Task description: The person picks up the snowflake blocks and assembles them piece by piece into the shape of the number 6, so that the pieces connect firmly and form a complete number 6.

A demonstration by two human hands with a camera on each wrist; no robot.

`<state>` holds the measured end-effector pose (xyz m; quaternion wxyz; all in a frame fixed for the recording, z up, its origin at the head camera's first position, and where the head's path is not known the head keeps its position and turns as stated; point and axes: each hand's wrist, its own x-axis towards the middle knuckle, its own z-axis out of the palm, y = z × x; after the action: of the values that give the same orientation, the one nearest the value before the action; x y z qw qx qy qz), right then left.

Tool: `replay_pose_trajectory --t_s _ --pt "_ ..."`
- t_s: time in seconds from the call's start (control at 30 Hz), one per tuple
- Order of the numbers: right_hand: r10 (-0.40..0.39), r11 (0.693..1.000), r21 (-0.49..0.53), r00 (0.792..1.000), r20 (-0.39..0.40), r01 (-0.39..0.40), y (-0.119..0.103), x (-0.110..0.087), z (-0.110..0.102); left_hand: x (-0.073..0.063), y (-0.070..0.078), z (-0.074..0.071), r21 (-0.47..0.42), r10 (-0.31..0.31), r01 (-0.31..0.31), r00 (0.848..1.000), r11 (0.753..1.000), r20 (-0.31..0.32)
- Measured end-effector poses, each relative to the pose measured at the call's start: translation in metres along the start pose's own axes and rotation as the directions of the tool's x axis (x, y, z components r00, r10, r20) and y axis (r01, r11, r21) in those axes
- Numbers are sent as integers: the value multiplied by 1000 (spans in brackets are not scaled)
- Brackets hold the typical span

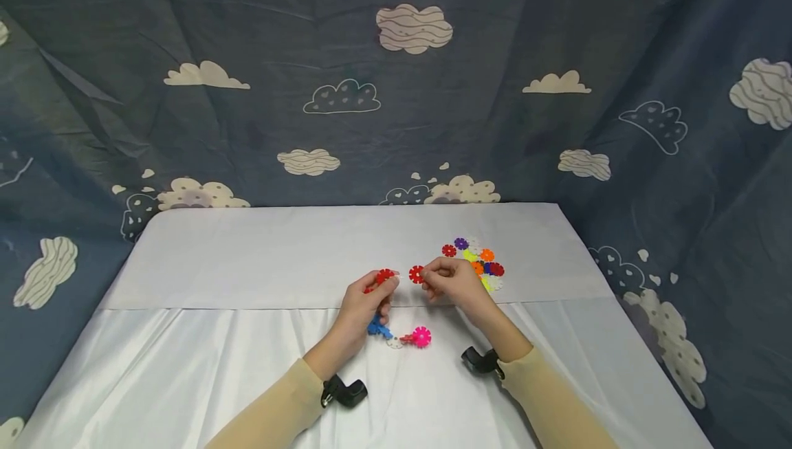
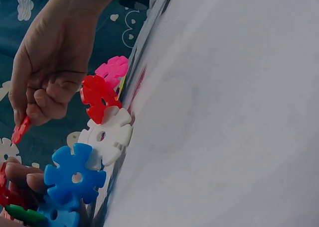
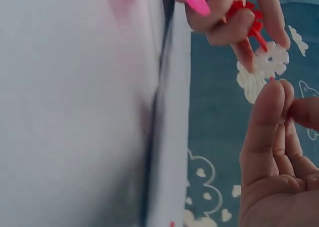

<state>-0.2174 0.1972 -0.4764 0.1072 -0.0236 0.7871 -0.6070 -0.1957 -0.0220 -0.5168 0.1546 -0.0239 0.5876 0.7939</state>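
Left hand (image 1: 365,301): gripping multicoloured plastic notched-disc chain (image 2: 114,137)
Right hand (image 1: 456,284): edge-pinching red notched plastic disc (image 1: 416,274), likely leaving most exposed

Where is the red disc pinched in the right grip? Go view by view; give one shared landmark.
Head: red disc just right of and below centre, at the right grip.
Left wrist: far left, below mid-height, nearly edge-on.
Right wrist: right of centre, above mid-height; only a red sliver shows.
Landmark: left grip with linked discs, bottom left in left wrist, top right in right wrist.
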Motion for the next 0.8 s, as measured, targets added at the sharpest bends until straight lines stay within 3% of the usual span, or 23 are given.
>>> replay_pose_trajectory --t_s 0.3,0.63,0.8 --pt "-21 999 38 999 25 20 3 -2 8 0 1 0 3 8 -8 1000 1000 5" --pt "-24 999 38 1000 17 24 10 0 15 2 -2 -2 65 15 -18 999 998 33" --pt "-14 1000 17 1000 -4 15 11 3 14 4 1 -5 139 7 -17 998 990 70"
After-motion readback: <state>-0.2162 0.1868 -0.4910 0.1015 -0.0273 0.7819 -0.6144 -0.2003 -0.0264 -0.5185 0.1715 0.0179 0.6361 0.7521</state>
